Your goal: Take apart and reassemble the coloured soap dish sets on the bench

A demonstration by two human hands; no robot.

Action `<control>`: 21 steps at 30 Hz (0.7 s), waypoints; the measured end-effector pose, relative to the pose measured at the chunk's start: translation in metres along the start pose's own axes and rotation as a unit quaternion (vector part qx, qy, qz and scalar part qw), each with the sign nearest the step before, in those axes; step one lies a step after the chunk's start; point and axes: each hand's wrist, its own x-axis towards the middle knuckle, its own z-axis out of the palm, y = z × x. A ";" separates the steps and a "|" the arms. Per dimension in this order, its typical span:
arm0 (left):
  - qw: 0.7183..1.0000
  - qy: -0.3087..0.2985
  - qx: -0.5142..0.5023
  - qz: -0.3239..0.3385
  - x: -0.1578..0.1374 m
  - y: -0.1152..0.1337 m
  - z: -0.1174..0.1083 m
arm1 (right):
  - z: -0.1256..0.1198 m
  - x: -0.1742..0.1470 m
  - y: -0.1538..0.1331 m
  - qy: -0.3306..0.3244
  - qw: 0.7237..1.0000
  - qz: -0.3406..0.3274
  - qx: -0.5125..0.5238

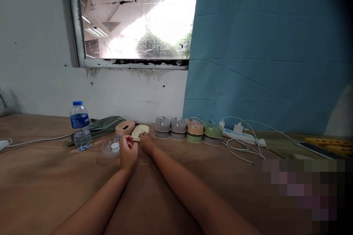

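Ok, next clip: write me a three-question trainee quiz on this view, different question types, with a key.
1. What colour is the cap on the bottle? a) red b) blue c) white
2. True or false: the right hand is touching the bottle.
3. How many two-tier boxes stand in the row to the right of the hands?

Key
1. b) blue.
2. False; it is at the cream piece.
3. Four.

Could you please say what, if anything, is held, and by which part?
Right hand on near edge of the cream container piece, left hand by its left corner; a grip cannot be confirmed.
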 end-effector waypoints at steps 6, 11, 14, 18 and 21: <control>0.999 0.030 0.030 0.014 0.010 0.001 -0.010 | -0.027 -0.038 0.006 0.026 0.994 -0.045 0.094; 0.994 0.024 0.086 0.059 0.015 -0.001 -0.018 | -0.075 -0.117 0.025 -0.004 0.982 -0.134 0.133; 0.965 -0.012 0.209 0.158 0.024 -0.001 -0.021 | -0.107 -0.169 0.047 -0.035 0.972 -0.189 0.132; 0.886 -0.126 0.382 0.231 0.054 0.001 -0.016 | -0.142 -0.221 0.074 -0.068 0.979 -0.159 0.110; 0.867 -0.207 0.418 0.173 0.083 -0.002 -0.006 | -0.156 -0.241 0.085 -0.082 0.986 -0.105 0.102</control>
